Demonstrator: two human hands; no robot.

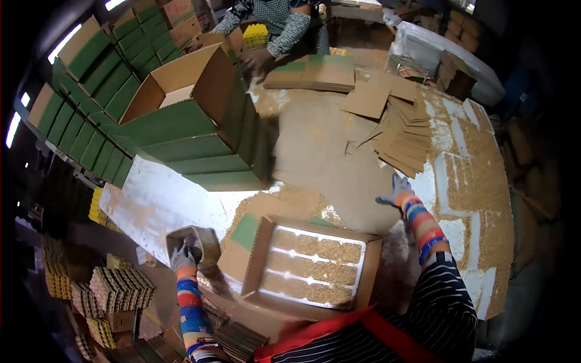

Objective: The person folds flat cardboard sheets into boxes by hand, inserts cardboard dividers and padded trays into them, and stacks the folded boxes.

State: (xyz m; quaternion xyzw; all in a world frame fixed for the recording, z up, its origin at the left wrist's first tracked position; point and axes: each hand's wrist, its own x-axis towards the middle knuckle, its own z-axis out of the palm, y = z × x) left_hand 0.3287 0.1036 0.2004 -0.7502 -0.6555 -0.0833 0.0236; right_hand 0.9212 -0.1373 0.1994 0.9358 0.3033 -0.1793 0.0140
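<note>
My left hand point(183, 258), gloved, grips the near edge of a squarish tan container point(209, 247) at the table's left edge. Its inside is dark and partly hidden by my fingers. My right hand point(400, 192), also gloved, is stretched out with thumb and fingers apart, close to a fanned pile of cardboard sheets point(402, 142). In front of me stands an open cardboard box point(373, 260). Inside it a white tray point(361, 269) has rows of compartments filled with a brown, sawdust-like material point(330, 273).
Green-and-brown boxes point(181, 136) are stacked at the left of the table, the top one open. Flat cartons point(327, 71) lie at the far edge, near a co-worker in patterned sleeves point(290, 36). Loose brown material point(484, 175) covers the right side. Egg trays point(121, 287) stand lower left.
</note>
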